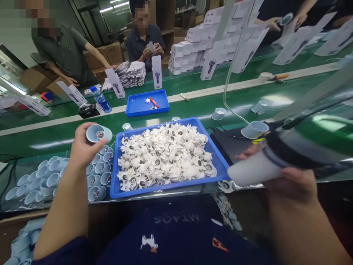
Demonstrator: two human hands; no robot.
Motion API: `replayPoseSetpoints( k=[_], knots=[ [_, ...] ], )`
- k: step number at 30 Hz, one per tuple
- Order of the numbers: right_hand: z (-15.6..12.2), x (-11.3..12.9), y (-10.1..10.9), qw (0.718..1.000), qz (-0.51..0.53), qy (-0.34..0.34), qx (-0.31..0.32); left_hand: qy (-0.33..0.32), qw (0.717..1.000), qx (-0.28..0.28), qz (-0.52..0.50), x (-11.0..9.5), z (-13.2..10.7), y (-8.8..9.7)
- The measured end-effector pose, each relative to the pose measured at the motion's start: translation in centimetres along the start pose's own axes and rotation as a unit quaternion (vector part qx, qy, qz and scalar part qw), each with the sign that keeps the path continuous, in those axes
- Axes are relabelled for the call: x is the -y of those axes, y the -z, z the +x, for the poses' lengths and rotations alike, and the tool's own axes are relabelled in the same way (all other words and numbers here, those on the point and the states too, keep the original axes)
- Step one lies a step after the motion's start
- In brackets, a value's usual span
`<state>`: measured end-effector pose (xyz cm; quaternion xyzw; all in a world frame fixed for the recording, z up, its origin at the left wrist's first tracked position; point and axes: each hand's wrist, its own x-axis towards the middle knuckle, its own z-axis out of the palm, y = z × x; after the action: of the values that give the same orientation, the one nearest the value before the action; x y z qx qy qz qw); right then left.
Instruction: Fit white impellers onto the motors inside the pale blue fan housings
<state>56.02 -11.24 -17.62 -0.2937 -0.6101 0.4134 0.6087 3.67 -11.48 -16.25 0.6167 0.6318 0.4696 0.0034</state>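
My left hand (82, 145) is raised left of the blue tray, its fingers closed round a light-blue plastic cup-shaped housing (90, 133). Its mouth faces me, with small metallic parts inside. On the right, my right hand (299, 184) wraps round a blurred white cylinder (252, 171) that has a black band and a green end; its exact kind is unclear. Between the hands lies a blue tray (168, 187) heaped with small white fan blades (165, 154), some showing dark round centres. More light-blue housings (99, 167) stand in rows below my left hand.
Beyond the tray runs a green conveyor (193, 105). A smaller blue tray (140, 106), a water bottle (100, 99) and a black box (89, 110) stand there. White cartons (190, 55) are stacked at the back. Several co-workers are across the line. A cord (227, 84) hangs at right.
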Motion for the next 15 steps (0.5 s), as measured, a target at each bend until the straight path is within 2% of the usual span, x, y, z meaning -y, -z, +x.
replayPoseSetpoints(
  k=[2,4,6,7,8,11,15],
  knots=[
    [0.7,2.1,-2.3,0.999,0.023,-0.01,0.044,-0.079,0.992,0.051,-0.089,-3.5,-3.5,-1.3],
    [1.6,4.1,-5.4,0.993,0.036,-0.068,0.084,-0.168,0.972,0.112,-0.124,-6.9,-6.8,-3.3],
    [2.6,5.9,-8.9,0.985,0.086,-0.108,0.104,-0.208,0.95,0.174,-0.152,-9.7,-9.4,-5.5],
    [3.2,6.5,-10.7,0.978,0.112,-0.114,0.136,-0.213,0.945,0.193,-0.159,-10.8,-10.3,-6.5],
    [3.6,7.0,-12.3,0.973,0.126,-0.121,0.151,-0.213,0.942,0.202,-0.159,-11.7,-11.1,-7.4],
    [4.5,7.6,-15.9,0.972,0.145,-0.116,0.141,-0.224,0.945,0.192,-0.139,-13.3,-12.1,-8.9],
    [4.1,7.2,-17.4,0.98,0.136,-0.102,0.107,-0.23,0.942,0.187,-0.157,-14.4,-12.0,-9.0]
  ],
)
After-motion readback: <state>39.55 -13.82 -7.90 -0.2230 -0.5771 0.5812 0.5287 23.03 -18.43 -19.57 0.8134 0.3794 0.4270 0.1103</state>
